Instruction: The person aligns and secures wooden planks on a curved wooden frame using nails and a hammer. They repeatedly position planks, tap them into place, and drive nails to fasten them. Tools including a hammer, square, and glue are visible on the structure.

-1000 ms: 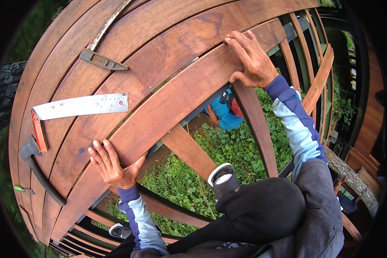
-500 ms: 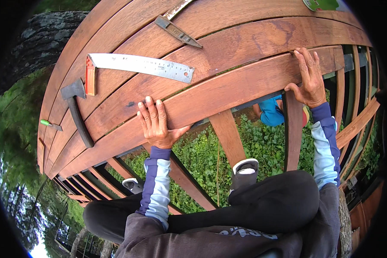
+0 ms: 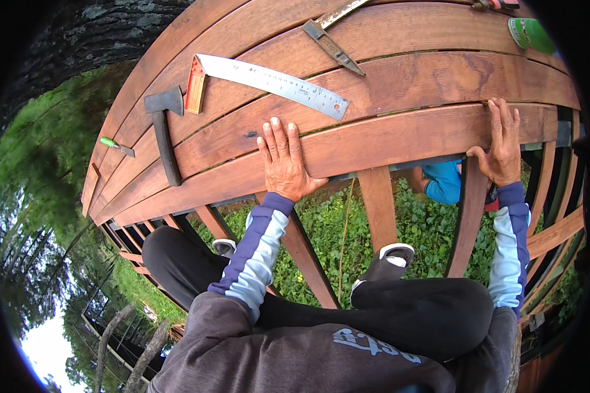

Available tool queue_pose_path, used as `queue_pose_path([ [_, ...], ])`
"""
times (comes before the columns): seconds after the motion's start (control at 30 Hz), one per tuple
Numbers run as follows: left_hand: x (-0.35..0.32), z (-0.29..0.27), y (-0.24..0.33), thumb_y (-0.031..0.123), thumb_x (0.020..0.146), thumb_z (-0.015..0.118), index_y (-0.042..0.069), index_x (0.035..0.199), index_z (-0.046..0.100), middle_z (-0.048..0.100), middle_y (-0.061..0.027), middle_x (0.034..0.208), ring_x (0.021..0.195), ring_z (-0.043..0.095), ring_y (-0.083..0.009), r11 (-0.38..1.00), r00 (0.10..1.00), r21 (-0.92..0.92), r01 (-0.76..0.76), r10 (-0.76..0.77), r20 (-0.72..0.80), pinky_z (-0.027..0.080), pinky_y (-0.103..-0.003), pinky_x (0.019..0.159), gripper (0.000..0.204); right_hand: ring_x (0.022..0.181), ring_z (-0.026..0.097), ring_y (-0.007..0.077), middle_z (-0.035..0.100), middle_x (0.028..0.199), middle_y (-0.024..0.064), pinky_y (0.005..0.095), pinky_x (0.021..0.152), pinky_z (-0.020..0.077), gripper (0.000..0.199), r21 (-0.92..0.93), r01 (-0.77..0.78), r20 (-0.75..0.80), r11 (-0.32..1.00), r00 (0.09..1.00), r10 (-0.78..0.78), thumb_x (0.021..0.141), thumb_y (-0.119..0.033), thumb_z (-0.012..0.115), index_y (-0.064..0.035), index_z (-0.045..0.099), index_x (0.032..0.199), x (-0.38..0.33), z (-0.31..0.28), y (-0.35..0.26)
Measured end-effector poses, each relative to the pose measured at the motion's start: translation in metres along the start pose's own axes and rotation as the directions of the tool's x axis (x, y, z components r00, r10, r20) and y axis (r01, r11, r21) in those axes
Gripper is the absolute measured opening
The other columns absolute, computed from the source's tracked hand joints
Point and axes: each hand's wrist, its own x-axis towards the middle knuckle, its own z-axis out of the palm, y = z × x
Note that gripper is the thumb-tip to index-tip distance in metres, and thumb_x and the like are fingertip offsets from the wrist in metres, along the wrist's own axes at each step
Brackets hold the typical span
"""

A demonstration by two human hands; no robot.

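Observation:
The nearest reddish-brown wooden plank [image 3: 400, 135] lies along the edge of a slatted deck. Flat on it rests my left hand [image 3: 287, 164], fingers stretched toward the neighbouring board and thumb out along the plank's near edge. My right hand [image 3: 502, 147] lies near the plank's right end, fingers over the top and thumb at the near edge. Neither hand holds a tool. Beyond my left hand is a try square [image 3: 275, 82] with a steel blade and an orange-red stock. A hammer with a pointed head [image 3: 333, 49] lies farther back.
A hatchet [image 3: 166, 141] with a dark handle and a green-handled blade tool [image 3: 117, 146] lie on the left boards. At the far right sits a green container [image 3: 532, 35]. Under the deck edge, between slats [image 3: 377, 206], a person in blue [image 3: 443, 183] shows above green plants.
My view has turned, so the deck, tools and hands sit farther right in the picture. Both hands stay on the plank in much the same places, and the tools have not moved on the boards.

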Motion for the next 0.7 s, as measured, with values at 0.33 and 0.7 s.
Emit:
queue_pose_path([
  [0.33,0.0011,-0.0012,-0.0006,0.061,0.043,0.084,0.005,0.156,0.025,0.018,-0.0252,0.161,0.148,0.019,-0.0442,0.995,0.986,0.055,-0.088,0.094,-0.138,0.019,-0.053,0.121,0.139,0.14,0.037,0.0365,0.037,0.151,0.0194,0.0561,0.119,0.0223,0.11,-0.043,0.013,0.059,0.999,0.998,-0.01,0.058,-0.034,0.085,-0.0025,0.033,0.149,-0.0034,-0.0026,0.0003],
  [0.7,0.0001,0.0043,-0.0023,0.069,0.046,0.079,0.007,0.155,0.029,0.023,-0.0214,0.161,0.148,0.022,-0.0416,0.995,0.977,0.058,-0.079,0.089,-0.196,0.02,-0.051,0.121,0.135,0.136,0.041,0.0392,0.04,0.146,0.0205,0.056,0.116,0.03,0.111,-0.013,0.027,-0.005,1.0,1.0,-0.027,0.054,-0.035,0.087,-0.001,0.036,0.147,-0.0013,-0.0014,0.0002],
])
